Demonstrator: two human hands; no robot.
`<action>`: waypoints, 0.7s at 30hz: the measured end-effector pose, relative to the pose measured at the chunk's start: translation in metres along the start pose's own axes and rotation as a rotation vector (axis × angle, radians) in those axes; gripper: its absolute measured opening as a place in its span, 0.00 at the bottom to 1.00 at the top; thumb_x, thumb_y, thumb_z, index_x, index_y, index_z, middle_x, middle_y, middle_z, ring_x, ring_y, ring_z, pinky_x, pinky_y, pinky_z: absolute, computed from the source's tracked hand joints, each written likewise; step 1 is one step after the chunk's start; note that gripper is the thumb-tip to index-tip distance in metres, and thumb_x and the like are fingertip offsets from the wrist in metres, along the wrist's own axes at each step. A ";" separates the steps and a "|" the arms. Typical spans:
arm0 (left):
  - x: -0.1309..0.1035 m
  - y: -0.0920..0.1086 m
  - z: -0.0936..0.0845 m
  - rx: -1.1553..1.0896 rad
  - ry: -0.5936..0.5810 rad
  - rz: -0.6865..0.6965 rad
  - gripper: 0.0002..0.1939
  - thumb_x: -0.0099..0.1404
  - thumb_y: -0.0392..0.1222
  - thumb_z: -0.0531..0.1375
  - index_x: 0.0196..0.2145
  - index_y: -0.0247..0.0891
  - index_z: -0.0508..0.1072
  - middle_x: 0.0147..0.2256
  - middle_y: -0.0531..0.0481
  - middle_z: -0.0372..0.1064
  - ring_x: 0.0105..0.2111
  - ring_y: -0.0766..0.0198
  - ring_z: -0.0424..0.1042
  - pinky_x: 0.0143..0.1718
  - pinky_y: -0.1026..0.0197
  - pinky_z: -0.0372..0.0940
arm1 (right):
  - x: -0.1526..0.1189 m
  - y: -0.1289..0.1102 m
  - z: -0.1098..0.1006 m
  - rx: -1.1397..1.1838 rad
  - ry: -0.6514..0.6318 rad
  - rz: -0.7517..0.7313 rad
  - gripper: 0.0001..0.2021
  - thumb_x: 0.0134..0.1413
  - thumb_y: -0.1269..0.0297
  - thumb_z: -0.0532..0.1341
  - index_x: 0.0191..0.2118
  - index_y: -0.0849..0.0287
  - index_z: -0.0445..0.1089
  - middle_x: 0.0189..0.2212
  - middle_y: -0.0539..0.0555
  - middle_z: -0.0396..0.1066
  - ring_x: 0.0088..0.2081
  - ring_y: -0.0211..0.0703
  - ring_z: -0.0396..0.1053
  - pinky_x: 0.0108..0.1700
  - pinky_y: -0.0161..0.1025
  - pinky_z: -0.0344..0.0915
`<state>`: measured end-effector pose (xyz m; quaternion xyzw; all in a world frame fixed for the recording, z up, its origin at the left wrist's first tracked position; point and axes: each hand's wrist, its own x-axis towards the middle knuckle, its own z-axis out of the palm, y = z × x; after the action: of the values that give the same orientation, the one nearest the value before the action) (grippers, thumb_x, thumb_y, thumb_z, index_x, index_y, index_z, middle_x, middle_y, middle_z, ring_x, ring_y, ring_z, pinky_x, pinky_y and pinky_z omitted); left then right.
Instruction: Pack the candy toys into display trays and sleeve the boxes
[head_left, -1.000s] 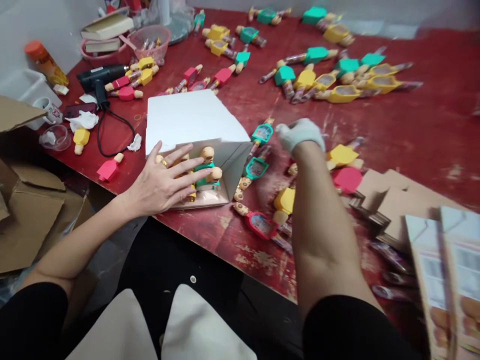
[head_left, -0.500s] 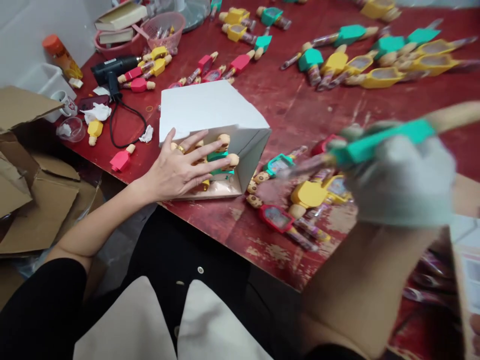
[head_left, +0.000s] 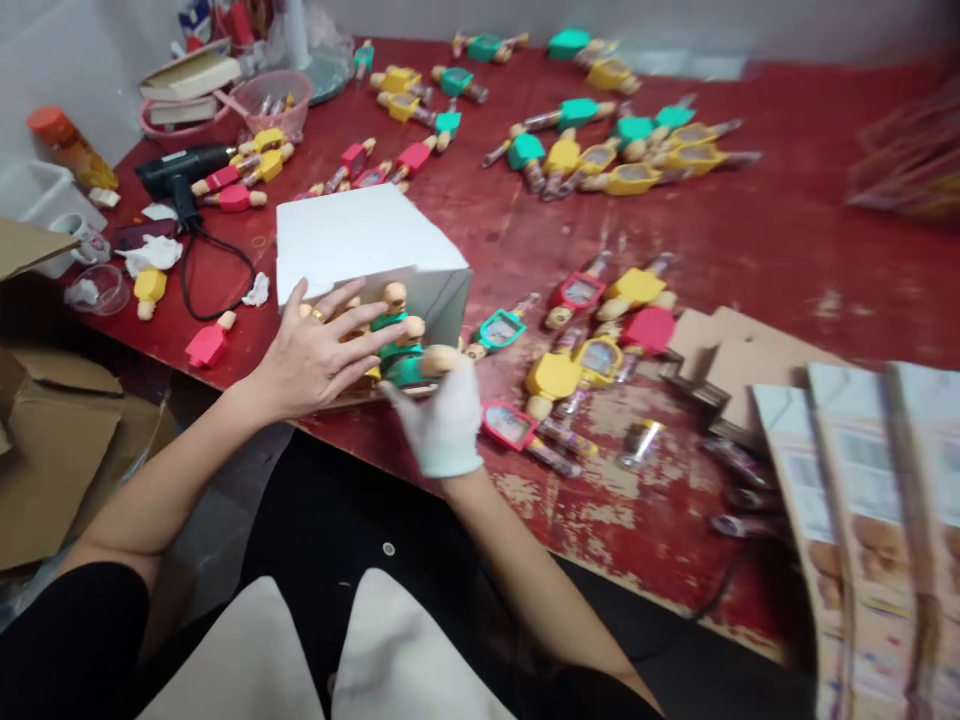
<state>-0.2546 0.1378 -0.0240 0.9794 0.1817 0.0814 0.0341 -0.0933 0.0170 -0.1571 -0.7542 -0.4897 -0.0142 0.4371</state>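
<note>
A white box (head_left: 367, 230) lies on its side on the red table (head_left: 525, 240), its open end facing me, with several toys with round tan heads inside. My bare left hand (head_left: 319, 350), a ring on one finger, spreads its fingers across the opening and touches the toys. At the right side of the opening, my white-gloved right hand (head_left: 442, 415) is closed on a green toy (head_left: 405, 370), whose tan end shows by the fingertips. Right of the box are a green-framed toy (head_left: 501, 329), a yellow toy (head_left: 553, 376) and a red-framed toy (head_left: 509, 426).
More yellow and green toys lie at the back. A black heat gun (head_left: 180, 175) with its cord, a pink basket (head_left: 277, 100) and a mug (head_left: 80, 237) stand at the left. Flat cardboard (head_left: 739, 370) and printed boxes (head_left: 862, 500) are at the right.
My right hand has swung left from above the table's right side to the box opening with the green toy. My left hand stays at the opening. The view has shifted right.
</note>
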 end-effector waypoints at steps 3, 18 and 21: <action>-0.002 -0.004 0.001 0.000 0.053 0.021 0.26 0.78 0.52 0.44 0.71 0.55 0.54 0.67 0.51 0.62 0.72 0.49 0.51 0.71 0.31 0.33 | -0.002 -0.005 0.004 -0.066 -0.004 -0.154 0.32 0.62 0.49 0.62 0.64 0.64 0.59 0.55 0.69 0.64 0.57 0.55 0.67 0.53 0.50 0.73; -0.073 -0.029 -0.020 -0.177 0.321 -0.232 0.30 0.69 0.52 0.58 0.68 0.64 0.59 0.68 0.59 0.60 0.69 0.43 0.59 0.72 0.31 0.48 | -0.033 0.038 0.013 0.210 -0.277 -0.353 0.32 0.68 0.55 0.55 0.73 0.57 0.52 0.72 0.65 0.50 0.72 0.57 0.52 0.66 0.57 0.63; -0.089 -0.030 -0.004 -0.311 0.797 -0.426 0.31 0.68 0.57 0.57 0.67 0.65 0.59 0.69 0.66 0.55 0.71 0.40 0.53 0.72 0.34 0.52 | -0.037 0.048 0.013 0.273 -0.233 -0.310 0.28 0.69 0.60 0.55 0.71 0.54 0.56 0.67 0.61 0.60 0.68 0.52 0.59 0.65 0.54 0.66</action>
<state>-0.3481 0.1337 -0.0365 0.7959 0.3631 0.4683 0.1240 -0.0823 -0.0076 -0.2128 -0.6005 -0.6443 0.0724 0.4679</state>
